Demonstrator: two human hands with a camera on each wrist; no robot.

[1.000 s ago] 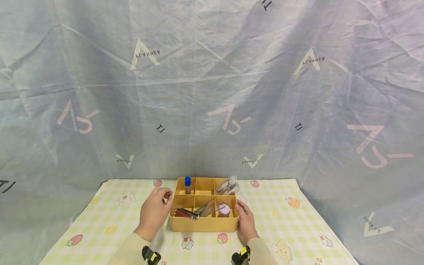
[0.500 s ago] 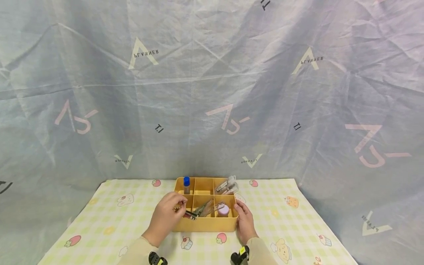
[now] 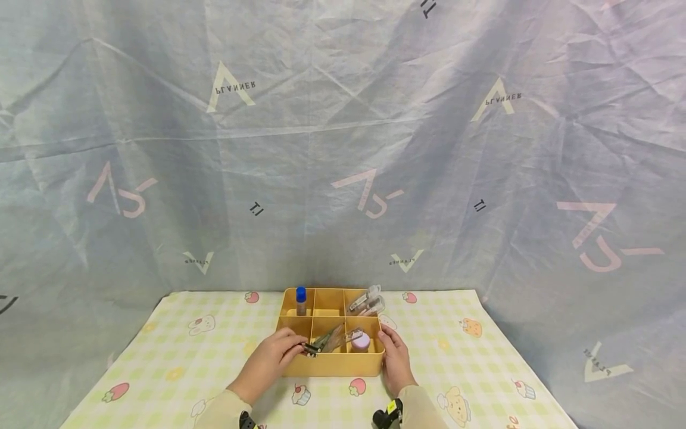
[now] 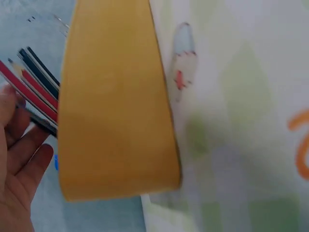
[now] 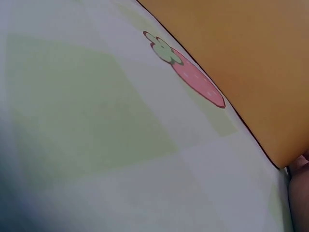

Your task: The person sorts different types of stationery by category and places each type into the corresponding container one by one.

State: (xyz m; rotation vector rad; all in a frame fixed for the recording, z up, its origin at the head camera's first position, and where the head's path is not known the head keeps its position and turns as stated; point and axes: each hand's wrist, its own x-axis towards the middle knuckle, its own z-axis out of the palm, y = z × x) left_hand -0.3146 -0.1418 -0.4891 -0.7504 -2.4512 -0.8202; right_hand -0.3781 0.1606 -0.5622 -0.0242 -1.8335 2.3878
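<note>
A yellow divided organizer box [image 3: 332, 364] stands on the table. My left hand [image 3: 273, 360] is over its front left compartment, thumb and fingers around several pencils [image 3: 311, 350]. In the left wrist view, red and dark pencils [image 4: 36, 87] stick out past the box's rim beside the fingers of the left hand [image 4: 19, 150]. At the box's right side, my right hand [image 3: 396, 360] grips the wall, with fingertips at the rim. Only a sliver of the right hand [image 5: 300, 193] shows in the right wrist view, by the box corner.
In the box stand a blue-capped glue stick [image 3: 301, 302], clear-cased items [image 3: 368, 301] at back right, greenish slim items [image 3: 327, 339] in front middle and a round lilac-lidded container [image 3: 361, 342]. A checked cloth [image 3: 455, 357] covers the table; a grey curtain [image 3: 321, 149] hangs behind.
My left hand has moved right and down, from beside the box's left wall to the pencils in the front left compartment. The right hand stays on the box.
</note>
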